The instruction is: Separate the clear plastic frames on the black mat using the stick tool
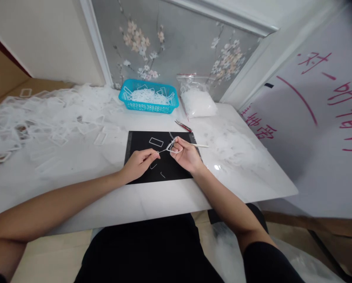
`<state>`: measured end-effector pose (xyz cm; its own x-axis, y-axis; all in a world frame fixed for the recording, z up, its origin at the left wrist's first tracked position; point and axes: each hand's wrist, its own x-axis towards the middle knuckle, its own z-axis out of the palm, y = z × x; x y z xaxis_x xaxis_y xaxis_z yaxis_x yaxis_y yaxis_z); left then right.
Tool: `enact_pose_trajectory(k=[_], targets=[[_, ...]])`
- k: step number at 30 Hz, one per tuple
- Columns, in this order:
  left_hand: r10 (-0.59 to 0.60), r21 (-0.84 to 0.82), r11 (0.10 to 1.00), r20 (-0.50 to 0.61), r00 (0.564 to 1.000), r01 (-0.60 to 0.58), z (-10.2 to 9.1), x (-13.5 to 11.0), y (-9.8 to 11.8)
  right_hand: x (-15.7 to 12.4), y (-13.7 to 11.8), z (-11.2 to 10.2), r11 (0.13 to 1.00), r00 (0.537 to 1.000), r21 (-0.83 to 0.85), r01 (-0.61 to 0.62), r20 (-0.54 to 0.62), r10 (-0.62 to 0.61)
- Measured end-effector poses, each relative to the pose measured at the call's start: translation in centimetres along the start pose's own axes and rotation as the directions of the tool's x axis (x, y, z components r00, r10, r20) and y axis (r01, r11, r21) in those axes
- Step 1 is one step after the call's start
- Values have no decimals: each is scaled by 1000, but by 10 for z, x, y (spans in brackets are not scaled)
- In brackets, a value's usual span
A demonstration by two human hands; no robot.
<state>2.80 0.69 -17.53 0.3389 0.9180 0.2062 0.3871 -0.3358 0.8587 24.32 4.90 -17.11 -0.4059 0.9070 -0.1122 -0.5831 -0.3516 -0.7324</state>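
Over the black mat, my left hand pinches one end of a thin white strip. The strip stretches across to a white rectangular plastic frame, whose other side my right hand grips, fingers curled. A slim pale stick juts out to the right from behind my right hand; whether that hand holds it I cannot tell. Another white rectangular frame lies flat on the mat, above my left hand. Small curled white scraps lie near the mat's lower part.
Behind the mat stand a blue basket of white frames and a clear bag of white pieces. Red-handled snips lie in front of the bag. Loose frames heap up at left; whitish scraps spread at right.
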Motion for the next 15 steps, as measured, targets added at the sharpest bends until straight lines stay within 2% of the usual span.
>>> enact_pose_trajectory(k=[6, 15], targets=[[-12, 21, 1000, 32, 999, 11, 1, -2, 0, -1, 1, 0, 996, 999, -85, 0, 51, 5], [-29, 46, 999, 33, 999, 27, 0, -1, -2, -4, 3, 2, 959, 993, -279, -57, 84, 84]])
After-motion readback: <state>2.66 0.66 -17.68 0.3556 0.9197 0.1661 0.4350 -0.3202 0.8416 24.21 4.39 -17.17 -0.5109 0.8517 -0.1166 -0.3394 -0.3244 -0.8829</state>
